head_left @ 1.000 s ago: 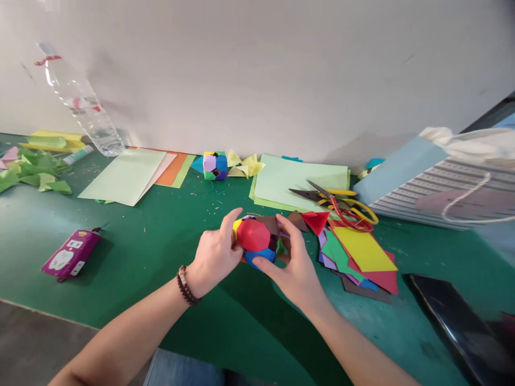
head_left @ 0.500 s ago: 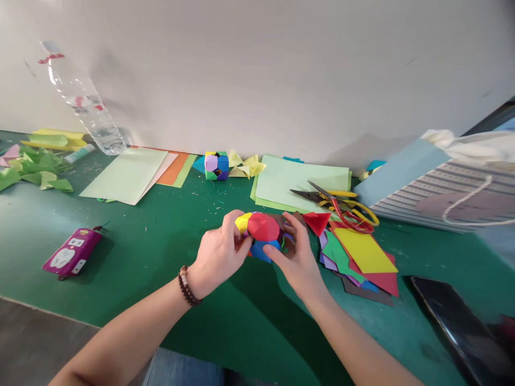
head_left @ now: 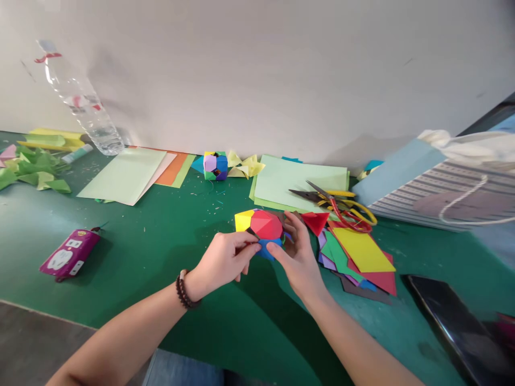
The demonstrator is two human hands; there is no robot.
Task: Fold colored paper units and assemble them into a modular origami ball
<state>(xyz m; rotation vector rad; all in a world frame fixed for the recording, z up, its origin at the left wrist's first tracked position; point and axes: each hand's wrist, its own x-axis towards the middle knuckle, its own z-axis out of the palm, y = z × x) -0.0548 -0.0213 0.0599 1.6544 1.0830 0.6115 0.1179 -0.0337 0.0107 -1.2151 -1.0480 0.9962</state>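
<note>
A folded paper model [head_left: 266, 225] with red, yellow and blue faces is held up above the green table between both hands. My right hand [head_left: 295, 257] wraps its right side, thumb on the blue face. My left hand [head_left: 229, 256] pinches at the lower left edge of the model, finger and thumb together beside the blue part; the exact fold between them is too small to make out. A red folded paper piece [head_left: 315, 222] lies just right of my right hand, next to a stack of coloured paper [head_left: 362, 249].
A finished-looking paper ball [head_left: 215, 166] sits by the wall. Scissors [head_left: 338, 206] and pliers lie on pale green sheets [head_left: 281, 179]. A phone [head_left: 450, 321] and striped paper bag [head_left: 446, 187] are right; a purple pouch [head_left: 70, 253], bottle [head_left: 82, 102] and paper scraps [head_left: 34, 171] left.
My left hand has slid down from the yellow side of the model to its lower left edge, leaving the yellow face more exposed. My right hand keeps its hold.
</note>
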